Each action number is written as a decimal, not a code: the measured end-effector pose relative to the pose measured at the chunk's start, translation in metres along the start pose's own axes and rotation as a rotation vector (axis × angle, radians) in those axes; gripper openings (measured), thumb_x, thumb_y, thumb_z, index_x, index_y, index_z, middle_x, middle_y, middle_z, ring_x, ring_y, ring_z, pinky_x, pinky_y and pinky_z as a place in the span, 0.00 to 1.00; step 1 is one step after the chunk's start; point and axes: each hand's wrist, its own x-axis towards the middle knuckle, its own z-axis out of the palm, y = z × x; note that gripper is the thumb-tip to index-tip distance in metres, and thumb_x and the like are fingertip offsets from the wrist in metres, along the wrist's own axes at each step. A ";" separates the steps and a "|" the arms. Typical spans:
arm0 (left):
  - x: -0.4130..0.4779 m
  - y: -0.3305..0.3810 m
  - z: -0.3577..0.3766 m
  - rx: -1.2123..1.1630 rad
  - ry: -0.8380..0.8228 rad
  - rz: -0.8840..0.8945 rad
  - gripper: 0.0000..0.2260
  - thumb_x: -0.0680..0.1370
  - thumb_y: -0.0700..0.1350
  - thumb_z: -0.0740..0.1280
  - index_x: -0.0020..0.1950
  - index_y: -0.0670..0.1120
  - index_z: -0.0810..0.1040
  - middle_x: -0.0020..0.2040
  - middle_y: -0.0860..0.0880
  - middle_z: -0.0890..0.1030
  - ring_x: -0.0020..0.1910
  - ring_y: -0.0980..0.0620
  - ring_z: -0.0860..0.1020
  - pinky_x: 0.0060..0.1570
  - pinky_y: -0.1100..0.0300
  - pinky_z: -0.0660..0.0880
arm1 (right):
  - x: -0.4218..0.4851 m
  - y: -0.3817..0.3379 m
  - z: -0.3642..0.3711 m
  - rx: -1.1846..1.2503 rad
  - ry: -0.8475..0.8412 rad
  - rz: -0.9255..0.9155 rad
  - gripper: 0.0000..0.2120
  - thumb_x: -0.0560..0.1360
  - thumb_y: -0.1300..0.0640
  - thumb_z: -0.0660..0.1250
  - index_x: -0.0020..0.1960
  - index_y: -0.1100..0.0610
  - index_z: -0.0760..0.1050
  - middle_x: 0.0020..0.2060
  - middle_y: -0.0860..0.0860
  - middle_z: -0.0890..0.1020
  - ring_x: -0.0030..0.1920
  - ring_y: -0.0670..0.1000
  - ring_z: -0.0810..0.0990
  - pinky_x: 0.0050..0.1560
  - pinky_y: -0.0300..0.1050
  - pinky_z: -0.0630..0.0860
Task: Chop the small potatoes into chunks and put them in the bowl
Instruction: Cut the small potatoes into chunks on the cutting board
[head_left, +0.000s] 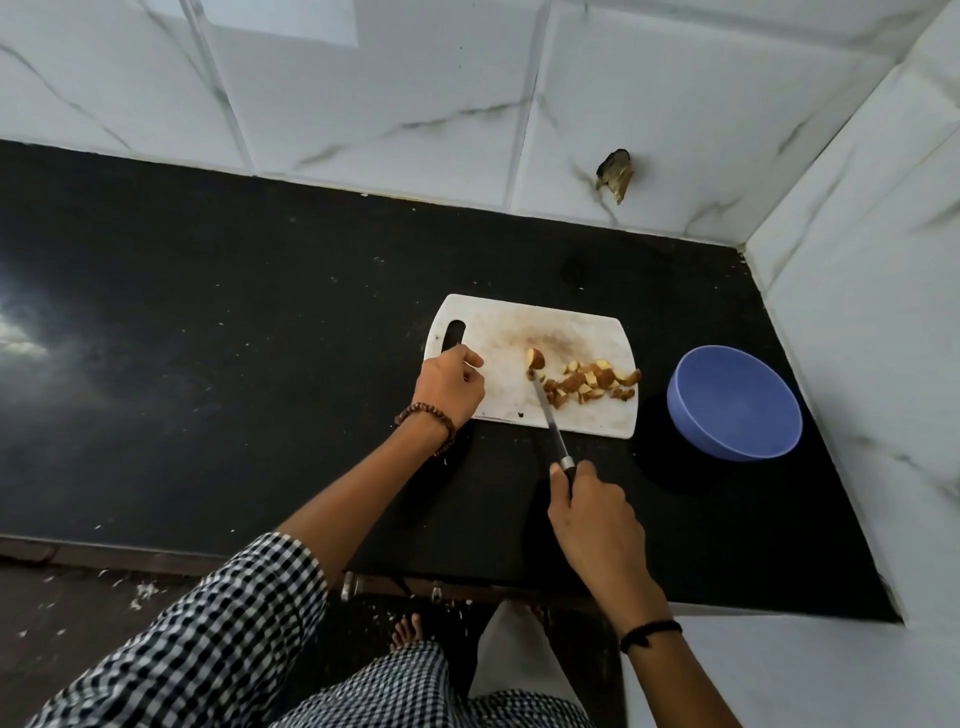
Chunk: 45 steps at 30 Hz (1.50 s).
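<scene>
1. Two bare hands work at a white chopping board (498, 327) that lies on the black table (260, 312), near the corner of the marbled tile wall (363, 78).
2. Right hand (592, 512): its fingers (558, 483) are wrapped round the dark handle of a kitchen knife (550, 421). The hand itself sits off the board, nearer the person, and the blade slants up and left across the board's near edge.
3. Knife tip: it meets one larger potato piece (535, 358), cut face up, near the middle of the board and well apart from both hands.
4. Chopped potato chunks (592, 387) lie in a loose heap just right of the blade, reaching to the board's right edge (skins brown, cut faces pale yellow).
5. Left hand (449, 387): it rests on the board's left end beside the handle slot, knuckles up, fingers (470, 357) curled under. I cannot tell whether they grip the edge or merely press down. The potato piece lies to their right, with bare board between.
6. Blue bowl (685, 421): it stands on the table just right of the board, apart from it.
7. Wrists: a brown bead bracelet (426, 418) on the left, a thin black band (649, 631) on the right.
</scene>
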 end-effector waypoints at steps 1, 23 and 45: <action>0.000 0.002 0.002 0.004 -0.009 0.015 0.09 0.77 0.39 0.64 0.56 0.46 0.77 0.47 0.49 0.81 0.41 0.52 0.81 0.44 0.56 0.81 | 0.000 -0.002 0.001 -0.051 0.009 -0.013 0.13 0.85 0.45 0.53 0.60 0.52 0.70 0.43 0.48 0.78 0.41 0.46 0.80 0.43 0.44 0.80; 0.026 0.034 0.023 -0.192 -0.018 0.101 0.13 0.77 0.32 0.58 0.57 0.42 0.77 0.46 0.48 0.82 0.46 0.56 0.80 0.48 0.61 0.79 | 0.004 0.006 -0.016 0.052 0.025 -0.047 0.10 0.84 0.45 0.56 0.56 0.50 0.70 0.41 0.48 0.78 0.39 0.46 0.80 0.43 0.44 0.82; 0.032 0.032 0.017 0.151 -0.116 0.196 0.11 0.72 0.43 0.74 0.54 0.44 0.81 0.47 0.49 0.83 0.47 0.55 0.80 0.54 0.59 0.78 | 0.021 0.010 -0.014 0.420 -0.039 0.014 0.13 0.83 0.44 0.60 0.54 0.52 0.74 0.43 0.50 0.80 0.40 0.45 0.81 0.34 0.35 0.69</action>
